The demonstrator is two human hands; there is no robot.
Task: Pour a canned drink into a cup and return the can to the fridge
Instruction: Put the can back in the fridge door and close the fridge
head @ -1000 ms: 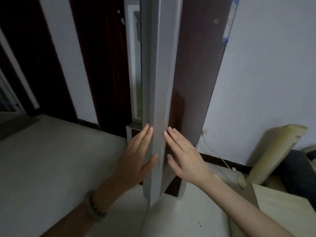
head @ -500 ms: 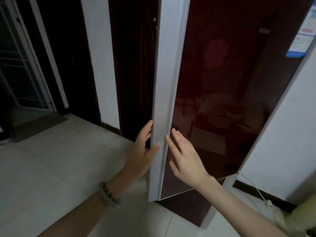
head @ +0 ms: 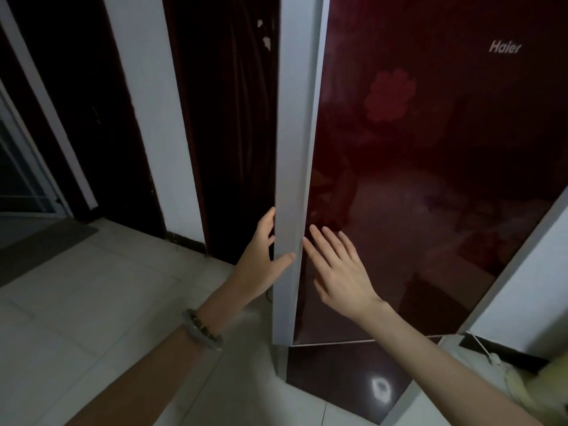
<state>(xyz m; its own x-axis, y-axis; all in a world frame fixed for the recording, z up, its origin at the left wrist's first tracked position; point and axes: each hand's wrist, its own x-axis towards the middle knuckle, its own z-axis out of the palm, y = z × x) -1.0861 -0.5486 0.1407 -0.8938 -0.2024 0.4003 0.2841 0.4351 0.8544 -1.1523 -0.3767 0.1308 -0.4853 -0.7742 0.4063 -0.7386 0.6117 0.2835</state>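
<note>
"Haier" [head: 504, 47] reads in pale letters on the dark red glossy fridge door [head: 430, 195]. The left hand [head: 261, 262] grips the door's grey edge [head: 292, 179], thumb in front; the right hand [head: 338, 269] lies flat, fingers spread, on the glass. No can shows.

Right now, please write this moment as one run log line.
step: at fridge door | left hand: around the grey door edge, thumb in front | right hand: open, flat near red front | can: not visible | cup: not visible
</note>
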